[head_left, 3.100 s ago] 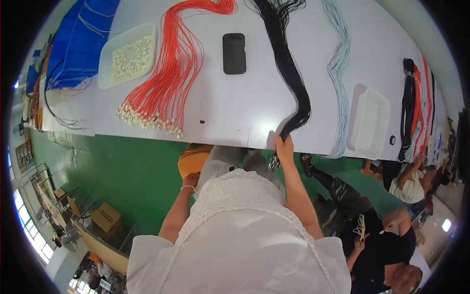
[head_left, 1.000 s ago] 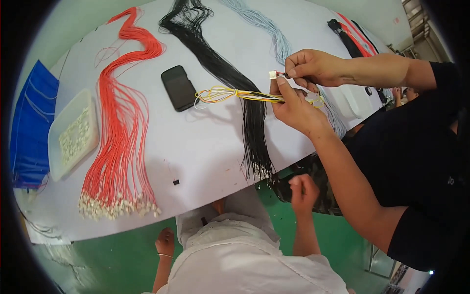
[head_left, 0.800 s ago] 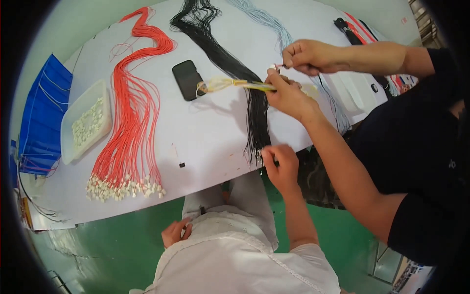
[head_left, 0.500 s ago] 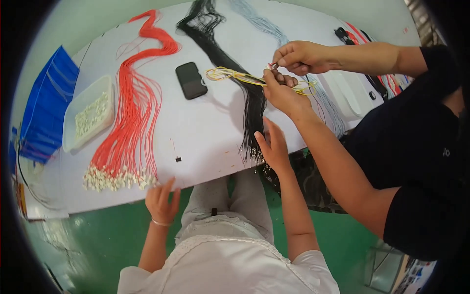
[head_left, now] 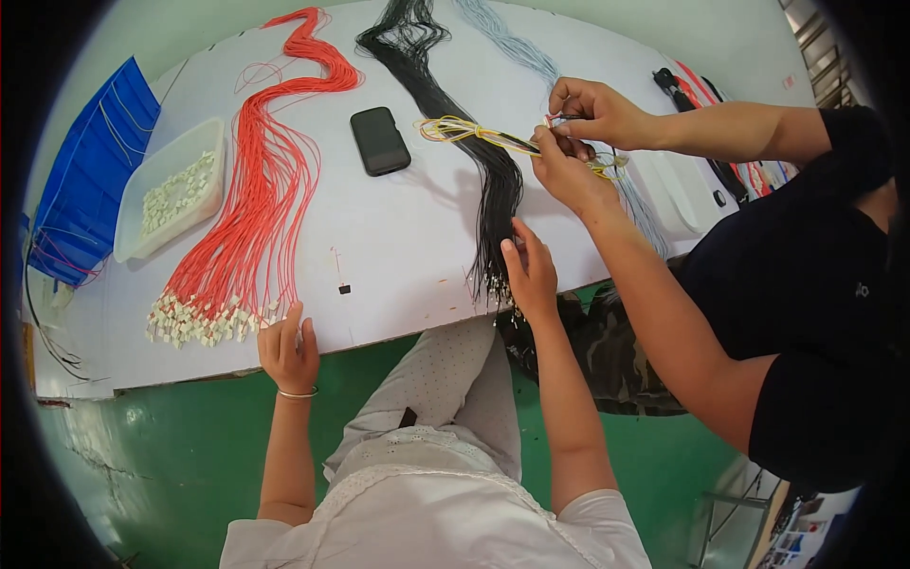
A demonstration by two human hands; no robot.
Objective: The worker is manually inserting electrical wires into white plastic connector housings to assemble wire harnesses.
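My left hand (head_left: 288, 353) is at the front edge of the table, fingers apart, its fingertips next to the white connectors (head_left: 204, 321) that end a bundle of red wires (head_left: 263, 180). Whether it touches a connector I cannot tell. My right hand (head_left: 533, 277) is open, its thumb and fingers beside the lower end of a bundle of black wires (head_left: 495, 190). Small metal terminals tip these black wires, and some hang over the edge. To my right, a co-worker's hands (head_left: 578, 175) hold a tied bundle of yellow and white wires (head_left: 479, 133) and pinch at its end.
A clear plastic tub (head_left: 123, 248) of white connectors and a blue bin (head_left: 90, 171) stand at the left. A black phone (head_left: 380, 142) lies mid-table. Nearer me is a small black connector (head_left: 344, 289). Pale blue wires (head_left: 517, 49) and a white tray (head_left: 675, 190) lie to the right.
My left hand has moved left and up to the connectors of the red wires. My right hand stays by the black wire ends. The view has shifted slightly.
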